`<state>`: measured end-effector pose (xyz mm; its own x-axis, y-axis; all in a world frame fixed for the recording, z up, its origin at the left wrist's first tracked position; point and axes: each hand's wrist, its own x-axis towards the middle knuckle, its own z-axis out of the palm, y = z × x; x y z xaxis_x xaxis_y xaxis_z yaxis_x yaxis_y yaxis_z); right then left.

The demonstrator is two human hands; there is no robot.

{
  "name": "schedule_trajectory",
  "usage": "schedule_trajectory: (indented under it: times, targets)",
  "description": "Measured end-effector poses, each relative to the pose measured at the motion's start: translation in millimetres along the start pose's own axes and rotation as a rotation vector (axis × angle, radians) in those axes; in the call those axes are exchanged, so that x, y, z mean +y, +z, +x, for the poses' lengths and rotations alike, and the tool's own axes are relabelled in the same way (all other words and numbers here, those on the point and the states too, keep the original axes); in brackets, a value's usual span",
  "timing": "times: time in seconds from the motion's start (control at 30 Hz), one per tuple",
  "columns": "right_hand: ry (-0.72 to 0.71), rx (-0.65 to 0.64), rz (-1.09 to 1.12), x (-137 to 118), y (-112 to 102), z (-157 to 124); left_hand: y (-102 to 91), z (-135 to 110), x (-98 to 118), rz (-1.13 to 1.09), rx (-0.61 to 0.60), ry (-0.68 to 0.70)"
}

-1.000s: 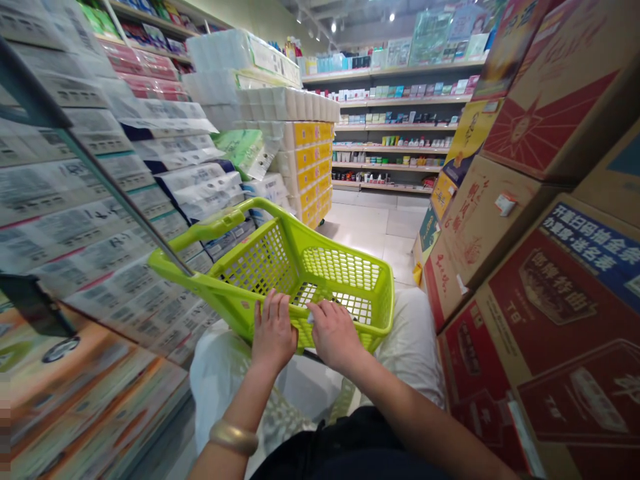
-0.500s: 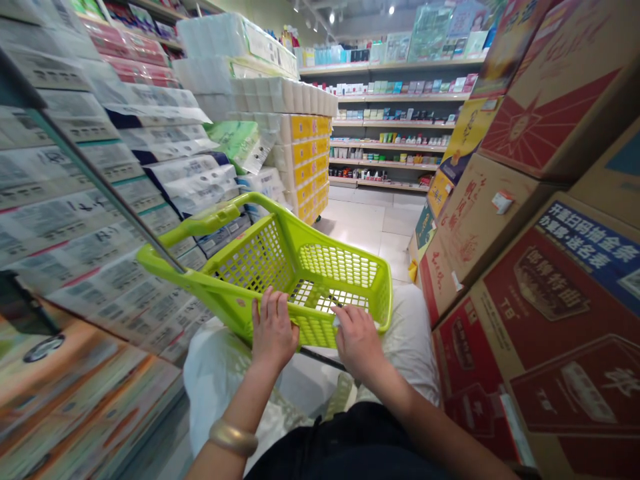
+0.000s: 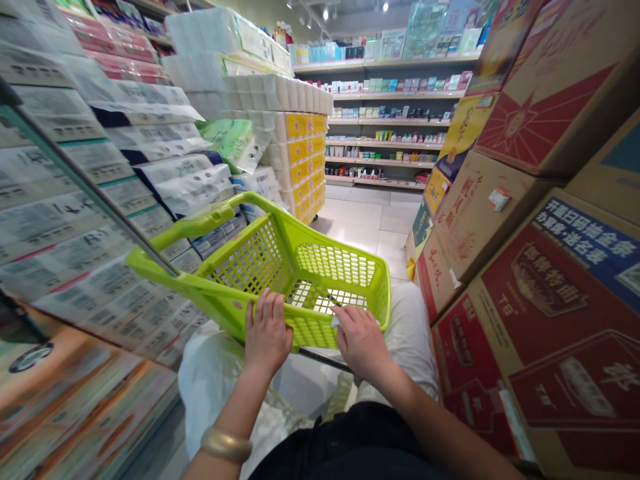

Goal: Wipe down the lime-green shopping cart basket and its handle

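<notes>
A lime-green plastic shopping basket [image 3: 320, 263] with a long handle [image 3: 200, 223] sits tilted on white sacks [image 3: 410, 333] in a narrow aisle. My left hand [image 3: 266, 330] lies on the basket's near rim, fingers straight and together. My right hand [image 3: 357, 337] rests on the near rim further right, fingers curled over the edge around a small pale thing that I cannot make out. A gold bangle [image 3: 225, 443] circles my left wrist.
Stacked tissue and paper packs [image 3: 100, 200] wall the left side. Red and brown cartons [image 3: 540, 267] pile up on the right. Ahead, the tiled floor [image 3: 365, 223] leads to shelves of bottles [image 3: 395, 143]. A yellow-boxed stack [image 3: 307, 167] stands left of the passage.
My right hand slid to the right along the basket's near rim. The basket shifted a little left and down in view as my head moved.
</notes>
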<state>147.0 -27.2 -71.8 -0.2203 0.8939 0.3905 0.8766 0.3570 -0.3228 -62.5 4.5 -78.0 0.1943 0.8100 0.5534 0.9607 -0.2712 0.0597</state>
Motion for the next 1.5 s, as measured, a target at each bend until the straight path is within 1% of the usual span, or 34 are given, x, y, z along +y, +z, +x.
schedule_trajectory:
  times: [0.1,0.13,0.2,0.27,0.43,0.5,0.53,0.57,0.63,0.7,0.83,0.93,1.0,1.07,1.13,1.23,1.33,1.4,1.5]
  targets:
    - [0.081,0.051,0.047,19,-6,-18,0.9,1,5,-0.009,0.011,-0.015]
    - [0.103,0.065,0.052,21,-6,-21,1.2,1,7,-0.011,0.014,-0.023]
    - [0.126,0.079,0.037,16,-3,-18,1.8,2,10,-0.012,0.018,-0.042]
    - [0.105,0.066,0.014,2,3,-6,2.8,2,12,-0.003,0.02,-0.05]
    - [-0.041,-0.045,-0.026,-47,18,39,8.0,1,4,0.037,0.031,-0.021]
    - [-0.073,-0.068,-0.037,-58,23,49,8.8,0,0,0.049,0.029,-0.01]
    - [-0.087,-0.069,-0.038,-60,24,51,8.5,0,-1,0.053,0.026,-0.005]
    - [-0.097,-0.064,-0.038,-59,24,50,7.6,-1,-2,0.055,0.021,0.0]
    - [-0.105,-0.039,-0.036,-49,23,42,4.7,-1,-1,0.055,0.014,0.006]
    - [-0.089,0.003,-0.029,-31,19,26,1.8,0,1,0.053,0.011,0.005]
    - [-0.013,0.113,0.007,11,8,-11,-0.3,0,6,0.051,0.01,-0.01]
    - [0.03,0.175,0.035,27,5,-29,0.4,1,10,0.055,0.008,-0.021]
    - [0.059,0.209,0.033,25,7,-30,0.6,0,12,0.054,0.006,-0.025]
    - [0.068,0.219,0.014,14,12,-21,0.7,0,13,0.051,0.006,-0.032]
    - [0.031,0.181,-0.009,-4,18,-6,1.4,0,14,0.05,0.009,-0.039]
    - [-0.051,0.087,-0.035,-34,27,22,3.8,-1,10,0.059,0.016,-0.037]
    - [-0.092,0.038,-0.045,-51,31,40,5.6,-1,4,0.071,0.016,-0.009]
    - [-0.115,0.038,-0.033,-49,30,40,5.1,-1,1,0.078,0.013,-0.003]
    - [-0.117,0.088,0.004,-28,25,24,3.2,0,-1,0.07,0.013,-0.012]
